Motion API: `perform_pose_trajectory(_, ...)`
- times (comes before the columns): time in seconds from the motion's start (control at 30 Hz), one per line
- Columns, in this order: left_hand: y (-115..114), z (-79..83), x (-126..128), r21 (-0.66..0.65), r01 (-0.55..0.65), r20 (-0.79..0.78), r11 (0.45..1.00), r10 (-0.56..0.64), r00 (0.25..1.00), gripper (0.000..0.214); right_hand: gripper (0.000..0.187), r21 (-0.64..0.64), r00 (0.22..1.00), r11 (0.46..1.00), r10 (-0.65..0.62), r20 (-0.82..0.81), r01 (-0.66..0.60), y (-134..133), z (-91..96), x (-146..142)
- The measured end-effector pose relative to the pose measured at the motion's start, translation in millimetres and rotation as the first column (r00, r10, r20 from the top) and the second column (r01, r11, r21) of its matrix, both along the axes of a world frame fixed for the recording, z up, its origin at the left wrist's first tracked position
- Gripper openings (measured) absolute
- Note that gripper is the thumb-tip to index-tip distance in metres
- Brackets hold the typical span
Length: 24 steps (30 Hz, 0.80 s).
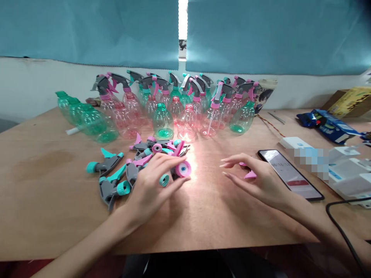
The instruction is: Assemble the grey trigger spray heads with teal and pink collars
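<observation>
My left hand curves around the pink collar of a trigger spray head, with fingers above and thumb below. Behind that hand lies a loose pile of grey spray heads with pink or teal parts; a teal collar shows in the gap of the hand. Two teal-collared heads, one farther out and one nearer, lie left of it. My right hand hovers over the table, thumb and fingertips apart with nothing between them. Pink pieces show behind its fingers, mostly hidden.
Pink and green clear bottles stand toward the wall, several with spray heads on, others uncapped like this green bottle. Green bottles lean at left. A phone, white boxes, a blue packet and a black cable are at right.
</observation>
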<state>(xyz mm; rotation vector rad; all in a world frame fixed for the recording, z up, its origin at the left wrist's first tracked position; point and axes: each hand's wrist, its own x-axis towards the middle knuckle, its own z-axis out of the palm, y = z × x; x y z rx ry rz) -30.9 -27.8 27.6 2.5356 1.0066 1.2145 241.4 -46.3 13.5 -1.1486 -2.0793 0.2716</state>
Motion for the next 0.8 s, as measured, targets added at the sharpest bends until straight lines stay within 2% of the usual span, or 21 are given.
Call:
perform_pose_trajectory(0.1, 7.7, 12.3, -29.5, 0.121, -0.134, -0.035, 0.984, 0.139, 0.99, 0.033, 0.026, 0.01, 0.993, 0.995, -0.098, 0.06, 0.098, -6.5, -7.4, 24.9)
perform_pose_trajectory(0.2, 18.3, 20.8, -62.5, 0.186, -0.217, -0.118, 0.958, 0.241, 0.963, 0.035, 0.029, 0.032, 0.97, 0.984, -0.176, 0.167, 0.173, -12.2, -14.9, 46.4)
perform_pose_trajectory(0.27, 23.1, 23.8, -82.0, 0.127, -0.26, -0.257, 0.957, 0.285, 0.924, 0.039, 0.032, 0.017, 0.943, 0.979, -0.202, 0.263, 0.205, -15.7, -20.4, 57.2)
perform_pose_trajectory(0.33, 23.8, 24.2, -96.9, 0.008, -0.276, -0.415, 0.961, 0.254, 0.874, 0.055, 0.04, 0.039, 0.915, 0.971, -0.235, 0.328, 0.236, -18.8, -26.7, 65.6)
perform_pose_trajectory(0.4, 19.7, 22.8, -106.2, -0.093, -0.307, -0.491, 0.947, 0.225, 0.841, 0.069, 0.049, 0.042, 0.882, 0.963, -0.262, 0.391, 0.267, -21.3, -33.9, 72.1)
perform_pose_trajectory(0.5, 7.4, 20.6, -109.5, -0.17, -0.345, -0.501, 0.923, 0.22, 0.837, 0.069, 0.059, 0.032, 0.856, 0.955, -0.278, 0.436, 0.294, -22.2, -43.9, 78.0)
perform_pose_trajectory(0.6, -5.9, 20.6, -104.0, -0.174, -0.332, -0.483, 0.927, 0.213, 0.849, 0.059, 0.061, 0.003, 0.878, 0.951, -0.287, 0.382, 0.309, -18.5, -50.7, 78.1)
perform_pose_trajectory(0.8, -23.5, 17.1, -83.5, -0.181, -0.241, -0.42, 0.953, 0.147, 0.896, 0.041, 0.051, -0.089, 0.922, 0.944, -0.286, 0.263, 0.318, -3.2, -48.7, 63.2)
